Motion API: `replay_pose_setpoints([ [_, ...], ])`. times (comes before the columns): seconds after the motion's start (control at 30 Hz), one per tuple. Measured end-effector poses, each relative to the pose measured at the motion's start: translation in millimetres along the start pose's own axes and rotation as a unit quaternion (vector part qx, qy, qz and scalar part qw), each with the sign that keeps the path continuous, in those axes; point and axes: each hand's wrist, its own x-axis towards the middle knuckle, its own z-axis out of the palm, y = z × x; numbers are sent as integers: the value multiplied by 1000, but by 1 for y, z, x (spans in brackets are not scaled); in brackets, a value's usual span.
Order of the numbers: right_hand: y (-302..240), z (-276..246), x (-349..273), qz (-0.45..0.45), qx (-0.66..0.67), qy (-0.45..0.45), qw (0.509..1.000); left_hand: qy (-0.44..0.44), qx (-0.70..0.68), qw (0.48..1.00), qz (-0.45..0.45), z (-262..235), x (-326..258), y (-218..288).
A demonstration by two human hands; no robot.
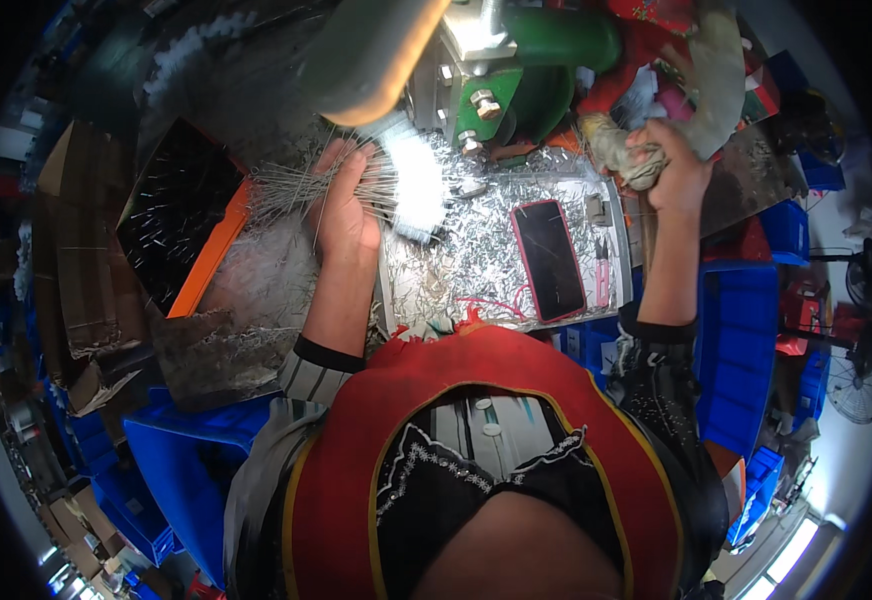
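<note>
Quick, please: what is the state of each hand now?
Left hand: closed, holding a bundle of thin metal wires.
Right hand: closed around a rag-wrapped handle.

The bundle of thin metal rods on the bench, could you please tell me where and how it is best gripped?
Probably at mid-length, as the left hand does now: fingers wrapped across the bundle of thin metal rods, coming from the near side. The rods lie roughly level, left to right, and fan out loose at the left ends, so a middle grip likely keeps them gathered.

A black phone in a pink case (pixel 548 259) lay flat on the scrap-strewn metal tray (pixel 486 270). Blue bins (pixel 746 350) stood at right, cardboard boxes (pixel 71 270) at left. A green machine part (pixel 546 50) sat above.
</note>
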Motion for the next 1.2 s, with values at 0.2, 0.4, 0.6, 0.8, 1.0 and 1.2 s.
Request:
replay_pose_setpoints([
  [0.2,-73,7,20,201,109,-5,974,16,8,999,34,8,2,-4],
  [0.4,-35,18,0,70,92,7,993,18,17,998,51,9,-1,0],
  [0.6,-8,19,-13,73,201,30,977,-37,118,992,24,8,-2,9],
  [0.8,-57,15,9,172,111,34,978,-77,126,981,-128,-16,3,19],
  [1.0,-55,11,8,173,117,30,978,-68,26,990,-123,-16,1,20],
  [1.2,-44,11,4,138,151,0,979,-56,45,989,-130,-18,3,19],
])
